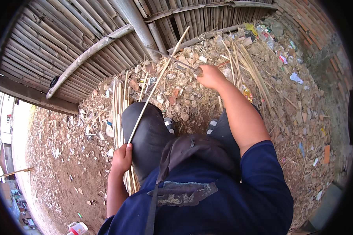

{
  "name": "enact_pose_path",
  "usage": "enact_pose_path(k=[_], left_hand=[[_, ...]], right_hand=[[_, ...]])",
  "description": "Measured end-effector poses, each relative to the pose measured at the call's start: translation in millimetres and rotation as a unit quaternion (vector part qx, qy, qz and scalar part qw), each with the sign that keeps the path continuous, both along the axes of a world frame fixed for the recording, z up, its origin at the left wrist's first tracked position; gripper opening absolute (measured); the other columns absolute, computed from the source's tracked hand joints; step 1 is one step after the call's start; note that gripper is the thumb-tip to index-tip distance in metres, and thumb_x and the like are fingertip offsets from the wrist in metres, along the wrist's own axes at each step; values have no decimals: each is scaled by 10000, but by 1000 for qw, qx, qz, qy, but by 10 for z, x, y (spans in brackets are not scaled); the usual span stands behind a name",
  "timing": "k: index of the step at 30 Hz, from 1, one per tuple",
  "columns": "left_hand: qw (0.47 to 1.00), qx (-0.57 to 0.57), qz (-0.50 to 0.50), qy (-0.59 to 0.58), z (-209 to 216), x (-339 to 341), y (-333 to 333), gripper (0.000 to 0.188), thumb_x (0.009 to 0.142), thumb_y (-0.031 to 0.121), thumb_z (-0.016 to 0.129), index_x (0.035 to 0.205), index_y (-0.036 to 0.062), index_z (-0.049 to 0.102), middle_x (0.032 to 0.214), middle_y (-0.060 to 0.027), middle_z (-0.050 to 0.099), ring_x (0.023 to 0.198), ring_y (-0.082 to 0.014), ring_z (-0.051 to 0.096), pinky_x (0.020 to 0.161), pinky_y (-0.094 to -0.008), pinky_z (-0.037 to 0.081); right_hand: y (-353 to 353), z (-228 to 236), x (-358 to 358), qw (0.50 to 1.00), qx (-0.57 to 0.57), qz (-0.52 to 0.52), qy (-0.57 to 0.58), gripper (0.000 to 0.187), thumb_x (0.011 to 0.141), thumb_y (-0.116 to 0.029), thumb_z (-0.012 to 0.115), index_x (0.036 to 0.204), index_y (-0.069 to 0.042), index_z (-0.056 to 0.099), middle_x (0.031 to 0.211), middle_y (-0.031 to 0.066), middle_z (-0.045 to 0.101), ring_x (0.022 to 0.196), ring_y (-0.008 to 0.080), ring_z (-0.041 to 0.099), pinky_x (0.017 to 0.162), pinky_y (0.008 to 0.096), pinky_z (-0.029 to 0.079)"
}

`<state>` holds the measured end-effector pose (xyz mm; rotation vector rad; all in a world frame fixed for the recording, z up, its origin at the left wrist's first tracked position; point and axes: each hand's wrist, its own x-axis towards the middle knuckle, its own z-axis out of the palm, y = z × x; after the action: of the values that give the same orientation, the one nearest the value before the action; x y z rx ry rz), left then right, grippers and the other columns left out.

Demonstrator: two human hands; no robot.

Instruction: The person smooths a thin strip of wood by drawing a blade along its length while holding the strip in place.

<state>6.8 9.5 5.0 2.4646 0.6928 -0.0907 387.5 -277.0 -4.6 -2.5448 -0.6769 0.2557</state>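
My left hand [122, 158] is closed around the lower end of a long, thin bamboo strip [153, 93], beside my left knee. The strip slants up and away to the right, crossing over that knee. Out in front, my right hand [212, 77] grips a knife [184, 64] by its short handle. Its narrow dark blade points left and crosses the strip near the far end; whether the two touch I cannot tell. A bundle of pale bamboo strips [117, 113] lies along the outside of my left leg.
More split strips [253, 72] lie on the ground to the right. Stones, broken brick and litter cover the dirt ahead. A slatted bamboo wall [86, 31] stands in front, with a brick wall [306, 23] at the far right. A white and red container [78, 228] sits at lower left.
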Motion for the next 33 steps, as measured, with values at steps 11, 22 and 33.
enact_pose_path(k=[11, 22, 33], left_hand=[[999, -46, -1, 8, 22, -74, 53, 543, 1086, 417, 418, 815, -34, 550, 659, -167, 544, 633, -251, 517, 643, -412, 440], [999, -40, 4, 7, 22, -19, 37, 537, 1078, 418, 426, 837, -37, 575, 697, -200, 587, 667, -317, 577, 676, -444, 457], [998, -25, 8, 52, 172, 48, -16, 532, 1067, 437, 448, 884, -28, 632, 789, -280, 645, 799, -464, 646, 737, -493, 493]], right_hand=[[165, 304, -618, 978, -34, 192, -75, 153, 810, -219, 720, 889, -95, 677, 767, 144, 674, 766, 329, 686, 704, 458, 534], [54, 285, -344, 999, -8, 54, 6, 236, 794, -202, 686, 991, -72, 698, 964, 176, 715, 980, 364, 690, 854, 474, 553], [35, 97, -222, 991, -43, 125, 35, 285, 748, -228, 698, 1000, -97, 716, 958, 172, 716, 957, 366, 691, 843, 481, 554]])
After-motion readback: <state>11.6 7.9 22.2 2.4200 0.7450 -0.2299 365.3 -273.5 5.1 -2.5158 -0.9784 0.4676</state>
